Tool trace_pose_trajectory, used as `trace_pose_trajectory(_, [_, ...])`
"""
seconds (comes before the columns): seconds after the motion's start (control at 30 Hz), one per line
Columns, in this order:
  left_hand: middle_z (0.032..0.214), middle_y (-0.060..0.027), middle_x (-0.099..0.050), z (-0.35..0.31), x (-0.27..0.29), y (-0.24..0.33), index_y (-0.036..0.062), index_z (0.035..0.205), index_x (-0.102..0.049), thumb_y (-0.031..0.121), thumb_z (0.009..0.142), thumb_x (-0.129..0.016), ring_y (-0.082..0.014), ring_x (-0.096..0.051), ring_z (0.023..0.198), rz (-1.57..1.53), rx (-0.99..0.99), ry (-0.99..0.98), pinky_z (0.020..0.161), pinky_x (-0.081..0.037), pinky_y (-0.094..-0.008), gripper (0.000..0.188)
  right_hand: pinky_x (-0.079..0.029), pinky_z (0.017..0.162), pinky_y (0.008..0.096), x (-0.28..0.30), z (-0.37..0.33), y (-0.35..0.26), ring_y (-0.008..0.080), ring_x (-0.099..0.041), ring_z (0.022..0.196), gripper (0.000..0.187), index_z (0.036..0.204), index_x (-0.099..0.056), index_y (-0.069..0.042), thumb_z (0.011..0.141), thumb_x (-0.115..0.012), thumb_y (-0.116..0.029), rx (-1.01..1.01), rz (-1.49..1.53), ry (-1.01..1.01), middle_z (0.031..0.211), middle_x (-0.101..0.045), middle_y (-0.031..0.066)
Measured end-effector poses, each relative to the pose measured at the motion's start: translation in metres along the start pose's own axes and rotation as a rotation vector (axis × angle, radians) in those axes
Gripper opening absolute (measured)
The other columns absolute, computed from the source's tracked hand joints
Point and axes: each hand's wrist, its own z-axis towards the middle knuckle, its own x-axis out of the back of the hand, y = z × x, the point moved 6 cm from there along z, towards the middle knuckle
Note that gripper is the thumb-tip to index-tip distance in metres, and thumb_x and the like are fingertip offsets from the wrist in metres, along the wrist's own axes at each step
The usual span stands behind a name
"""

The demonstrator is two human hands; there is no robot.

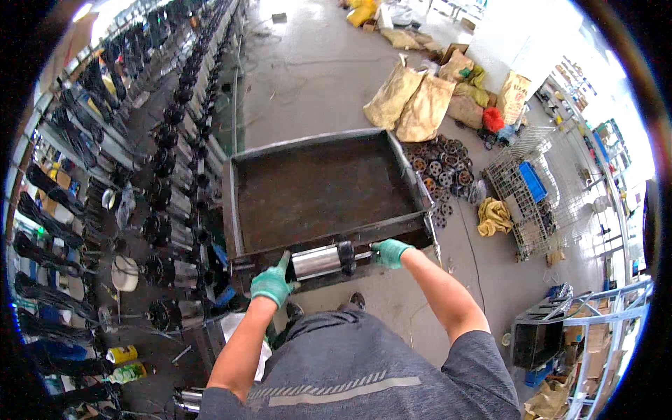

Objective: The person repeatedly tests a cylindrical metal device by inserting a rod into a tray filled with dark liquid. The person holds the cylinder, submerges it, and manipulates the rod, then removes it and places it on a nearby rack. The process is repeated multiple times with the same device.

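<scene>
The left hand [271, 283], in a green glove, closes around the left end of a shiny steel cylinder [316, 261] lying along the near edge of a dark metal trolley tray [241, 203]. The cylinder looks heavy, rigid and slick, so both ends seem the best holds. The right hand [389, 252] grips past its black collar [346, 257].

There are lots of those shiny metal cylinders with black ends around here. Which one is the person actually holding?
The cylinder lying crosswise on the near rim of the dark metal tray. Left hand and right hand, both in green gloves, grip its ends; the others sit untouched in rows on the left.
</scene>
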Motion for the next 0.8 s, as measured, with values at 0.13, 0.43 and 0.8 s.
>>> trace_pose_trajectory(0.13, [0.125, -0.0208, -0.069, 0.0, -0.002, -0.004, 0.0277, 0.161, -0.029, 0.05, 0.079, -0.08, -0.0387, -0.068, 0.112, 0.003, 0.038, -0.035, 0.095, -0.054, -0.0492, 0.099, -0.055, 0.079, 0.0435, 0.007, -0.03, -0.06, 0.0304, -0.071, 0.087, 0.034, 0.118, -0.067, -0.01, 0.094, -0.07, -0.034, 0.146, -0.32, 0.001, 0.104, -0.074, 0.0132])
trace_pose_trajectory(0.43, [0.127, -0.0219, -0.068, 0.0, 0.001, -0.009, 0.0282, 0.159, -0.034, 0.051, 0.077, -0.082, -0.0391, -0.066, 0.116, -0.04, 0.088, -0.045, 0.098, -0.052, -0.0477, 0.098, -0.056, 0.077, 0.0494, -0.015, -0.039, -0.05, 0.0391, -0.069, 0.094, 0.038, 0.131, -0.063, -0.02, 0.093, -0.062, -0.023, 0.641, -0.377, 0.427, 0.104, -0.072, 0.014])
trace_pose_trajectory(0.8, [0.13, -0.0233, -0.066, 0.011, 0.003, 0.003, 0.0282, 0.16, -0.031, 0.05, 0.076, -0.084, -0.0398, -0.066, 0.117, -0.053, 0.063, -0.082, 0.099, -0.052, -0.0482, 0.101, -0.059, 0.065, 0.0416, 0.013, -0.047, -0.048, 0.0267, -0.07, 0.069, 0.023, 0.097, -0.072, -0.006, 0.097, -0.063, -0.026, 0.305, -0.125, -0.012, 0.083, -0.073, 0.0115])
